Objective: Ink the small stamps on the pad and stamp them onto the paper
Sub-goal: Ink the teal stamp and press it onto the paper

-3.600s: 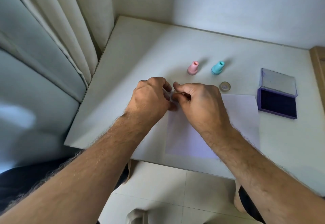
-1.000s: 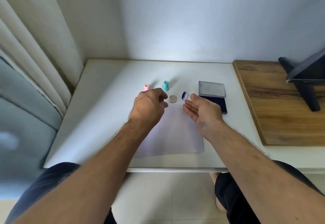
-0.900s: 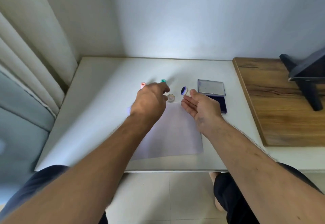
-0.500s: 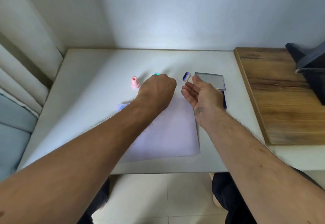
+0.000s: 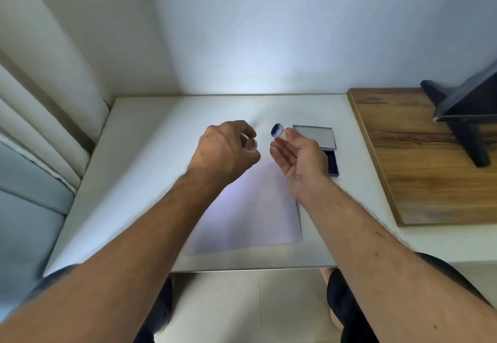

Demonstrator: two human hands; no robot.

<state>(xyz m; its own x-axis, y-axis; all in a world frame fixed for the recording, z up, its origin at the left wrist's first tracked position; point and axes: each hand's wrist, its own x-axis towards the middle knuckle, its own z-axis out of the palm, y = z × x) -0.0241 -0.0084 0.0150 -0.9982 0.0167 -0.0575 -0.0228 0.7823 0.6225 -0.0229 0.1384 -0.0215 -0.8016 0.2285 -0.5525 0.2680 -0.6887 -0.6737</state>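
Observation:
My right hand (image 5: 298, 159) is raised palm-up over the table, fingertips shut on a small white stamp (image 5: 277, 130) whose round purple-inked face points toward me. My left hand (image 5: 226, 151) hovers just left of it, fingers curled, thumb and forefinger pinched on a small clear cap (image 5: 245, 136) that barely shows. The white paper (image 5: 250, 208) lies flat below both wrists. The purple ink pad (image 5: 333, 163) sits open at the paper's far right corner, partly behind my right hand, with its clear lid (image 5: 313, 137) laid back. The pink and teal stamps are hidden.
The white table (image 5: 139, 159) ends at a curtain (image 5: 40, 106) on the left and a wall behind. A wooden board (image 5: 419, 159) adjoins it on the right, carrying a dark stand (image 5: 462, 124).
My left hand reached down beside the standing stamps, closed, and has lifted back toward the right hand. The right hand kept holding the stamp face-up. The camera tilted up.

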